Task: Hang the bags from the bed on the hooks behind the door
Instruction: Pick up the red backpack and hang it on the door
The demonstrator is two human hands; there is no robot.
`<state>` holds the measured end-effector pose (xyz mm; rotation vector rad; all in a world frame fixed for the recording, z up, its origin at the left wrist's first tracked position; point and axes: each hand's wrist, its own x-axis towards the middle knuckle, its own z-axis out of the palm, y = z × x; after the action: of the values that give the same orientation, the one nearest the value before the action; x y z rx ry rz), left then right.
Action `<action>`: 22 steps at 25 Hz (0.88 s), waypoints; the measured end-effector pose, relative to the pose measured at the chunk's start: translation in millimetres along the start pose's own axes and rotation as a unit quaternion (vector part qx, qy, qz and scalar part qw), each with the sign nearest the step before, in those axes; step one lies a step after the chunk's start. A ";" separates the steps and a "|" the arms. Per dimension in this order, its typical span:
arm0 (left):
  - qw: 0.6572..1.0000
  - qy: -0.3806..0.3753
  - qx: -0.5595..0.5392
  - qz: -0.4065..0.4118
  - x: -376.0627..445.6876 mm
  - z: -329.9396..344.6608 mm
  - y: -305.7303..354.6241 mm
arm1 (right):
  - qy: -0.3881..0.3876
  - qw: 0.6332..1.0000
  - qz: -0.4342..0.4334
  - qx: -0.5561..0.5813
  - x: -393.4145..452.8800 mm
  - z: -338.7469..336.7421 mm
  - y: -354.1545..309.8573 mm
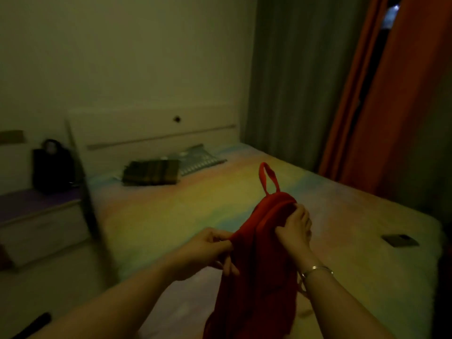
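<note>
Dim bedrm, pastel-sheet bed (pixel 171 216): left hand (pixel 208 250) & right hand (pixel 294 231) both grip red bag (pixel 259 265).

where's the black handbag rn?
In the head view, the black handbag with looped handles stands at far left on the purple-topped bedside cabinet, beside the white headboard, well apart from the red cloth bag in both hands.
</note>
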<state>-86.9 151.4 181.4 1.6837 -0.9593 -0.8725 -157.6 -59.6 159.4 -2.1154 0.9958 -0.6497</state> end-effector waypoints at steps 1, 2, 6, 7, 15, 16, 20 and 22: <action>1.000 0.028 -0.003 0.011 -26.9 -5.7 23.3 | -0.014 0.999 -0.025 0.029 -13.3 -8.4 -25.1; 0.998 0.063 -0.005 0.022 -61.0 -14.9 52.0 | -0.027 0.995 -0.059 0.070 -30.6 -19.1 -54.8; 0.985 0.160 -0.011 0.066 -185.5 -50.6 149.7 | -0.023 0.960 -0.167 0.224 -91.8 -45.6 -146.1; 0.978 0.193 -0.001 0.075 -217.3 -55.4 169.6 | -0.041 0.951 -0.185 0.242 -106.7 -49.7 -165.7; 0.862 0.483 0.153 0.001 -478.5 -86.5 249.9 | -0.327 0.834 -0.275 0.350 -255.1 -24.9 -347.6; 0.835 0.526 0.159 -0.026 -521.9 -87.9 253.8 | -0.343 0.817 -0.288 0.363 -286.2 -18.6 -373.6; 0.731 0.649 0.149 -0.148 -697.3 -71.7 262.1 | -0.363 0.761 -0.332 0.422 -440.8 -10.6 -468.7; 0.693 0.669 0.168 -0.210 -766.5 -52.3 264.6 | -0.378 0.735 -0.343 0.445 -515.9 -16.6 -501.9</action>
<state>-423.9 800.8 535.0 2.2268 0.3452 0.4487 -240.4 579.3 480.9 -1.5071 -0.5421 -0.3746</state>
